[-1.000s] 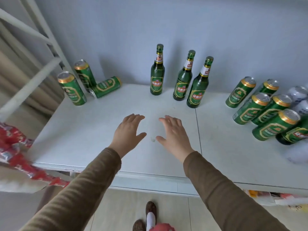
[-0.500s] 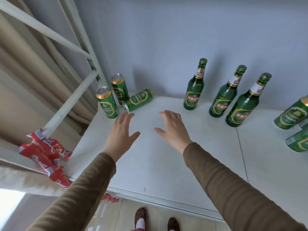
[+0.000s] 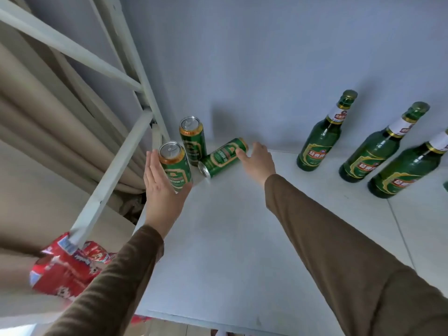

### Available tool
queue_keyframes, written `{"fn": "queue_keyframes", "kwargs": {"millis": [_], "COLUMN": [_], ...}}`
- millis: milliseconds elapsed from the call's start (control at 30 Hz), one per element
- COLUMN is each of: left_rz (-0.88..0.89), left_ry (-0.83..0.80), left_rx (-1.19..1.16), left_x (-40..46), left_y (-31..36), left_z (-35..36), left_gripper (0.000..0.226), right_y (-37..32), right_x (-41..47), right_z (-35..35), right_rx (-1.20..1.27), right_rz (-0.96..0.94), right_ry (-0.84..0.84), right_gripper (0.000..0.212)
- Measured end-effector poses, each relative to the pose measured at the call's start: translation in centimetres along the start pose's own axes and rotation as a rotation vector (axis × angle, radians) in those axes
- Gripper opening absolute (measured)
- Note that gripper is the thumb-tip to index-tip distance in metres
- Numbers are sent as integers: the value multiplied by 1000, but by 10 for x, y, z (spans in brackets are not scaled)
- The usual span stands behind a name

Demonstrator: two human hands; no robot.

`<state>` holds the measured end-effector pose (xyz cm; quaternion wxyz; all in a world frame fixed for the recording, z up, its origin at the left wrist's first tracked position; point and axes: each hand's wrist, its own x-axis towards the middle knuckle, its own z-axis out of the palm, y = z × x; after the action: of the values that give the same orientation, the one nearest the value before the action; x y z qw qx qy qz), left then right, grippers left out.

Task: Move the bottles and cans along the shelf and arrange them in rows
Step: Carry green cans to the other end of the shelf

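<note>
At the shelf's (image 3: 230, 238) left corner — toppled can (image 3: 224, 157) lying lengthwise toward right hand (image 3: 258, 161), fingers draped on it, grasp unclear; left hand (image 3: 161, 187) flat against front can (image 3: 175, 170) — straight-fingered.

Both arms outstretched, fingers (image 3: 152, 166) spread.

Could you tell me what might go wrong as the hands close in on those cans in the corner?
The tipped can lies on its side under the right hand; a nudge could roll it into the rear can. The front can stands near the shelf edge, and the left hand has no closed grip yet, so it could topple.
</note>
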<state>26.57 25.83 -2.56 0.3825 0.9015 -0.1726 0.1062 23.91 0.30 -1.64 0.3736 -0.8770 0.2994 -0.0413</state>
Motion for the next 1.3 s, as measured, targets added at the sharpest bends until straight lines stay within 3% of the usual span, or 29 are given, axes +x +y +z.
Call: {"fn": "queue_keyframes", "kwargs": {"millis": [233,467,667,900,1067,1300], "left_rz": [-276,-349,-327,-337,-344,-293], "left_ry": [-62,-95,-82,-81,-106,-169], "left_rx": [-300,-403,-373,-409,-448,-489], "left_x": [22,31,30,24,17,-3], "left_y": [-6,-11,-18,-9,-3,25], "left_z": [16,25,25,20,14,21], "left_gripper": [118,104,87,73,67,56], "right_y": [-2,-8,-3,6,3,17], "right_x": [56,85,88,48,11,-46], "right_z": [27,41,44,24,5,-24], "right_rx": [112,317,619,867,879,772], "right_rz": [167,360,431,304,132,-22], "right_ry": [-59,-135,-123,-198,-153,51], "right_gripper": [73,96,75,51,58,68]}}
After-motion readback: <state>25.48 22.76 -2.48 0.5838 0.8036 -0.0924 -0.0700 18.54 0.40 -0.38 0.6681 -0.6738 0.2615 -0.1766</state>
